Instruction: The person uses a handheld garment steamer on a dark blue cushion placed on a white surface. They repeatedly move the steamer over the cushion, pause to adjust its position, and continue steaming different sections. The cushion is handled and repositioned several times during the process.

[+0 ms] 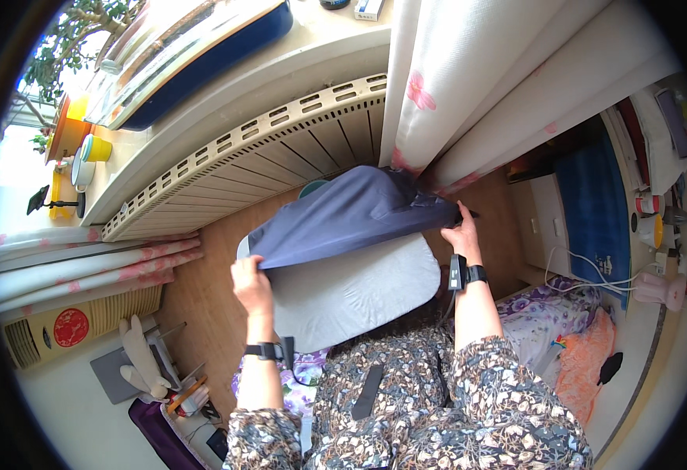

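Observation:
A dark blue cloth garment [343, 214] stretches between my two hands, over the far part of a small board with a light grey cover [361, 288]. At its near left corner, my left hand [251, 285] pinches the fabric near the board's left edge. My right hand [462, 230] grips the other end, beyond the board's right side. The near edge of the cloth runs fairly straight from hand to hand, and its far side hangs in loose folds towards the radiator. What kind of garment it is, I cannot tell.
Behind the board stands a white radiator [261, 153] beneath a windowsill with pots and a dark blue tray [214, 64]. White flowered curtains [472, 76] hang close by on the right. A white cable [584, 282] loops over the desk side. Purple flowered bedding [543, 323] lies at right.

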### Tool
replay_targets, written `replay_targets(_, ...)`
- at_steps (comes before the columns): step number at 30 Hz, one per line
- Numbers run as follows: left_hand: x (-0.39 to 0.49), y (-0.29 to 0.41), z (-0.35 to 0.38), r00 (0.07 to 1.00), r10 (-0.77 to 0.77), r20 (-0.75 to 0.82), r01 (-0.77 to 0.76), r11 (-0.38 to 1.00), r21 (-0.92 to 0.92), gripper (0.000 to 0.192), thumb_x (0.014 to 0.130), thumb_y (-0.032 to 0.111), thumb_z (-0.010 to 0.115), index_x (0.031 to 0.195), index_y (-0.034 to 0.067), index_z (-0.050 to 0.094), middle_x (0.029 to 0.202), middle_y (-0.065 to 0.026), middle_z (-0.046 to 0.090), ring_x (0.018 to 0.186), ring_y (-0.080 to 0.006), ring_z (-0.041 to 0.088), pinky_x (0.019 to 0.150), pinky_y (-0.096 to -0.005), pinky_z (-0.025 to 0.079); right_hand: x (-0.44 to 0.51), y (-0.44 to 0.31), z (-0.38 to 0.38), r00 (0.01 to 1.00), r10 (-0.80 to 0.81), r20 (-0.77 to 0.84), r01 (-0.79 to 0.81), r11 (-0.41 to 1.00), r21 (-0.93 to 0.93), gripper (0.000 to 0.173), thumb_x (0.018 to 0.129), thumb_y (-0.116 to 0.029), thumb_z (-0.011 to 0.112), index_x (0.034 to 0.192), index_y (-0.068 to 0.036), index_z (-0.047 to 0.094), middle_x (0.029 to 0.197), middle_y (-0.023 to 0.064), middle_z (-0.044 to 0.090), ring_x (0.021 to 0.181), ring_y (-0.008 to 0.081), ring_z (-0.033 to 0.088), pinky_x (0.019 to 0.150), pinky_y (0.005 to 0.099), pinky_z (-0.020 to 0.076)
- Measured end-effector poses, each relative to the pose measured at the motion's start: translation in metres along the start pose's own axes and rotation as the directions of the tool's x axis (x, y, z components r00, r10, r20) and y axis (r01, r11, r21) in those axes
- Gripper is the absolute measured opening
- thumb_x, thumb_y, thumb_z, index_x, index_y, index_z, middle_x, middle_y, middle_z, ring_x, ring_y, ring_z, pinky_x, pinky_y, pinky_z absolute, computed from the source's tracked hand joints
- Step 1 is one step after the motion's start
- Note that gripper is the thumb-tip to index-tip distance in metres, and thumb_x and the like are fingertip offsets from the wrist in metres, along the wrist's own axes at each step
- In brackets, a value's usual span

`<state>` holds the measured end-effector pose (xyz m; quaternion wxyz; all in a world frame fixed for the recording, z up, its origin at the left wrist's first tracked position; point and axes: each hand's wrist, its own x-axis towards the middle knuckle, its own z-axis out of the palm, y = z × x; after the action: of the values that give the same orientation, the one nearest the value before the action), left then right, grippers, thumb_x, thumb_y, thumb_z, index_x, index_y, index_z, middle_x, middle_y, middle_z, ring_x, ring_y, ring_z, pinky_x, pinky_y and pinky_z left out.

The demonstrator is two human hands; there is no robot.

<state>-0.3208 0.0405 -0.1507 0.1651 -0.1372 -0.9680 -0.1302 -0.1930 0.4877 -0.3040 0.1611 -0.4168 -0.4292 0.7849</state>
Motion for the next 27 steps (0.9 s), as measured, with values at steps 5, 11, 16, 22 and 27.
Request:
replay_targets(5, 0.055, -0.069, -0.045, 0.973, 0.096, -0.208, -0.092, 0.995, 0.028, 0.029, 0.075, -0.011, 0.063, 0.094, 0.011, 0.068, 0.092, -0.0061, 0.067, 0.092, -0.0270, 0.065, 0.082, -0.0383, 0.055, -0.043, -0.060, 0.057, 0.981, 0.192, -0.034, -0.156, 0.875, 0.459, 0.043, 0.092, -0.006, 0.076, 0.132, -0.009, 0.060, 0.113, 0.0065, 0.067, 0.102, 0.0212, 0.069, 0.088, 0.0385, 0.0590)
replay_targets(11, -0.025, -0.146, -0.116, 0.951, -0.087, -0.297, 0.090, 0.996, -0.002, 0.027, 0.077, -0.014, 0.058, 0.092, 0.005, 0.067, 0.092, -0.0084, 0.066, 0.089, -0.0281, 0.063, 0.085, -0.0385, 0.052, -0.151, -0.043, 0.076, 0.992, -0.070, 0.109, 0.079, 0.994, -0.076, 0.038, 0.097, -0.007, 0.070, 0.133, -0.012, 0.058, 0.102, -0.0007, 0.063, 0.089, 0.0104, 0.066, 0.072, 0.0282, 0.0621)
replay_targets(16, -0.158, -0.150, -0.087, 0.984, -0.172, -0.037, 0.173, 0.985, 0.018, 0.027, 0.074, -0.015, 0.055, 0.086, 0.006, 0.067, 0.092, -0.0107, 0.067, 0.096, -0.0297, 0.065, 0.088, -0.0412, 0.053, -0.178, -0.010, 0.038, 0.995, -0.068, 0.075, 0.093, 0.908, -0.409, 0.012, 0.098, -0.009, 0.070, 0.110, -0.007, 0.071, 0.098, -0.0041, 0.062, 0.092, 0.0073, 0.055, 0.086, 0.0234, 0.0461)
replay_targets(22, -0.200, -0.134, -0.038, 0.701, -0.418, 0.578, 0.447, 0.889, 0.101, 0.034, 0.083, -0.011, 0.053, 0.109, 0.006, 0.068, 0.127, -0.0176, 0.062, 0.132, -0.0379, 0.051, 0.115, -0.0450, 0.041, -0.155, -0.004, -0.003, 0.998, -0.064, 0.004, 0.056, 0.851, -0.522, 0.019, 0.098, -0.007, 0.068, 0.117, -0.007, 0.068, 0.103, 0.0005, 0.066, 0.092, 0.0106, 0.061, 0.081, 0.0274, 0.0535)
replay_targets(27, -0.138, -0.085, -0.011, 0.934, -0.274, 0.231, 0.302, 0.949, -0.095, 0.047, 0.086, -0.005, 0.057, 0.133, 0.001, 0.057, 0.142, -0.0232, 0.055, 0.137, -0.0407, 0.047, 0.118, -0.0480, 0.037, -0.161, 0.012, -0.016, 0.983, 0.128, -0.132, -0.169, 0.916, -0.365, 0.033, 0.097, -0.006, 0.069, 0.128, -0.010, 0.060, 0.109, 0.0063, 0.067, 0.091, 0.0173, 0.068, 0.067, 0.0341, 0.0635)
